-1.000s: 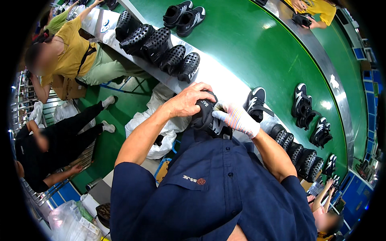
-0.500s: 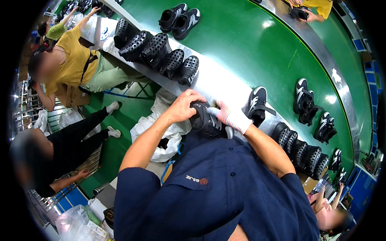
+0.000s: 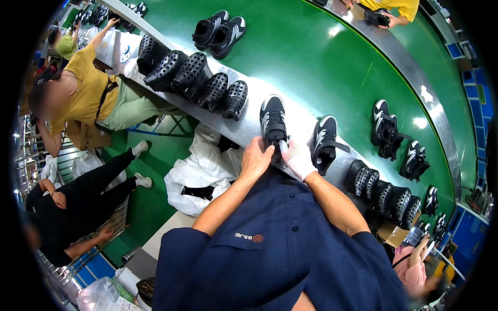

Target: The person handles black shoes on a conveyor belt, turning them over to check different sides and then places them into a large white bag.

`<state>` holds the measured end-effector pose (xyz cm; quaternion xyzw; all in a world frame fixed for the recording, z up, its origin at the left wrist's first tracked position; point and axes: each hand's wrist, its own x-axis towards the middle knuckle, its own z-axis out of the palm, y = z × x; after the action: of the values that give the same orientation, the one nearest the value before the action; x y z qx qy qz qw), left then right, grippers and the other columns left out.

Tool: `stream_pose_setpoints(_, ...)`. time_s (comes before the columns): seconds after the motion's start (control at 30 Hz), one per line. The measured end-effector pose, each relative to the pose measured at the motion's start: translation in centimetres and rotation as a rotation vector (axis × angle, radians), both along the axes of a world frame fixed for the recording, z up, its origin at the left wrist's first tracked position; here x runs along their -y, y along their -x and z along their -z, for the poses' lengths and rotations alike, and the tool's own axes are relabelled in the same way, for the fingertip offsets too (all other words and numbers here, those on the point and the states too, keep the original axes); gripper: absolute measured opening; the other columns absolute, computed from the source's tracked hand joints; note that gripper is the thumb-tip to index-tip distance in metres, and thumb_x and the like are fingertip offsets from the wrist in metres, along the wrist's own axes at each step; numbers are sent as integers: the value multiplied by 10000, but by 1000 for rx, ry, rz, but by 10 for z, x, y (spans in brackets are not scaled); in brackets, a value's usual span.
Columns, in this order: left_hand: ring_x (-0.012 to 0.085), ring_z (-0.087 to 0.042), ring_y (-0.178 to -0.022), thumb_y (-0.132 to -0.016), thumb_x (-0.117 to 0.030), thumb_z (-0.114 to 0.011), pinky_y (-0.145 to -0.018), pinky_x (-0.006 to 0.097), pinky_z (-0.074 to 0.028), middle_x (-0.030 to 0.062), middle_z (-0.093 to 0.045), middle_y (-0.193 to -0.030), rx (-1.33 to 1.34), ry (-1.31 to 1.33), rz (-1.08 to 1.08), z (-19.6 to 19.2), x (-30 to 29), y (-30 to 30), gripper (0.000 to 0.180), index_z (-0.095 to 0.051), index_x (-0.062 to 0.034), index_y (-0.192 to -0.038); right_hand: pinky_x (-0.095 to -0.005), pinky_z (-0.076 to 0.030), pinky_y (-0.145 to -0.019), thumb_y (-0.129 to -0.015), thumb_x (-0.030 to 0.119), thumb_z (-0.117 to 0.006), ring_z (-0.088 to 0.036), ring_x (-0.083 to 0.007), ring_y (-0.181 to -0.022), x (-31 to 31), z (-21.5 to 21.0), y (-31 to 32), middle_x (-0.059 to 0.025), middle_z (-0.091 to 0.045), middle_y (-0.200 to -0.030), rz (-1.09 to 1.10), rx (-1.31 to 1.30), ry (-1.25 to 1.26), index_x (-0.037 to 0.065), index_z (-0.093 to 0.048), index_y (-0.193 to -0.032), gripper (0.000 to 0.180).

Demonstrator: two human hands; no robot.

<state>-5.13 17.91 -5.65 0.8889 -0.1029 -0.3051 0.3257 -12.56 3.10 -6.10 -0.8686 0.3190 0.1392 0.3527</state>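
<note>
The left hand (image 3: 257,158) is bare and closed narrowly on the left of a shoe's (image 3: 273,116) heel end, thumb at its opening. The right hand (image 3: 299,157), in a pale striped glove, holds the same end from the right, fingertips at the collar. The shoe sits between them over the metal ledge (image 3: 302,125), toe pointing away toward the green belt (image 3: 321,67), heel by the ledge's near edge; whether its sole rests fully on the metal, I cannot tell.

Just right of the gloved hand stands a second shoe (image 3: 325,140), its strap sticking out to the right; a narrow strip of bare ledge separates the two shoes. Left of the held shoe, a short bare stretch runs to five holed black forms (image 3: 191,75), packed close along the ledge. Farther right, more such forms (image 3: 398,205) crowd the near edge, above a carton (image 3: 392,233).

Straight ahead, the belt offers the widest open room. A pair of shoes (image 3: 228,36) stands on it at the upper left, and other shoes (image 3: 386,128) lie to the right, well apart from the hands. A curved metal rail (image 3: 410,78) bounds its far side. Below the ledge, a white bag (image 3: 181,179) lies near the left forearm.
</note>
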Motion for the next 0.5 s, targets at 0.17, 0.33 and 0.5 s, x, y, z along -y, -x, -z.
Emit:
stream_pose_setpoints(0.17,383,-684,-878,-826,-203,-785,-792,491,-537,190,-689,-887,84,143,-5,0,8,-14,414,-601,18,-1124,-523,-539,-752,-955,262,-667,-689,-429,-860,-5,10,8,-233,-696,-949,-75,66,195,6,-637,-1118,304)
stream_pose_setpoints(0.33,431,-684,-796,-834,-142,-745,-742,515,-536,227,-684,-823,175,189,-46,7,15,-5,331,-606,27,-1083,-495,-544,-710,-892,221,-724,-679,-386,-778,-6,-36,-5,-184,-688,-902,-213,352,425,74,-644,-1151,308)
stream_pose_setpoints(0.5,458,-685,-803,-857,-114,-718,-740,535,-536,258,-690,-840,226,239,-68,14,13,-8,268,-618,34,-1056,-469,-536,-725,-898,197,-717,-681,-373,-870,6,-47,-16,-148,-688,-914,-273,227,281,94,-658,-988,149)
